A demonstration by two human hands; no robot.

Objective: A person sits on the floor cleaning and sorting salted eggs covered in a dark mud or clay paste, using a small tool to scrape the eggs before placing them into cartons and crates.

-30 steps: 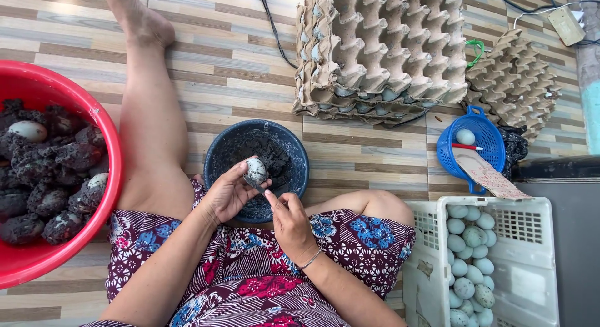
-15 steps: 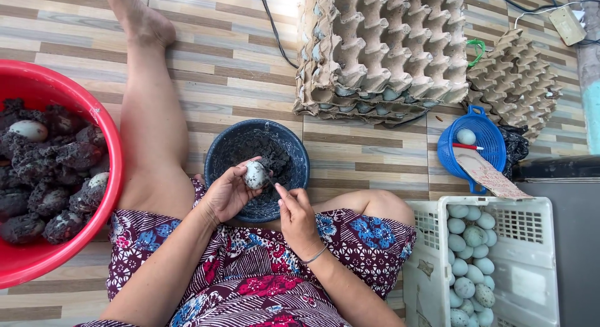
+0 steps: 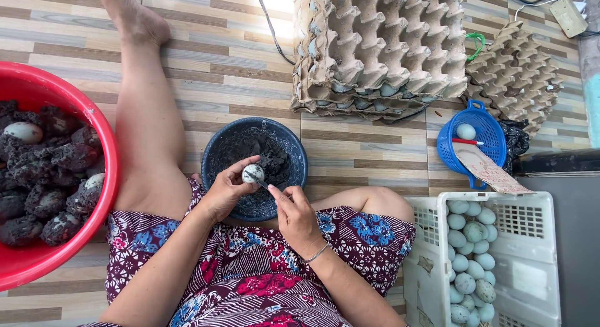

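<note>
At the centre of the frame the left hand (image 3: 226,191) is clamped around a pale egg (image 3: 253,173), holding it over the dark blue bowl (image 3: 219,152) of black scrapings. The right hand (image 3: 294,216) is pinched closed on a thin scraper (image 3: 262,184) whose tip touches the egg. A red tub (image 3: 94,239) of mud-coated eggs fills the left edge, stacked cardboard egg trays (image 3: 381,45) lie at the top, a small blue basket (image 3: 484,130) sits right of centre, and a white crate (image 3: 537,252) of cleaned eggs stands in the lower right.
</note>
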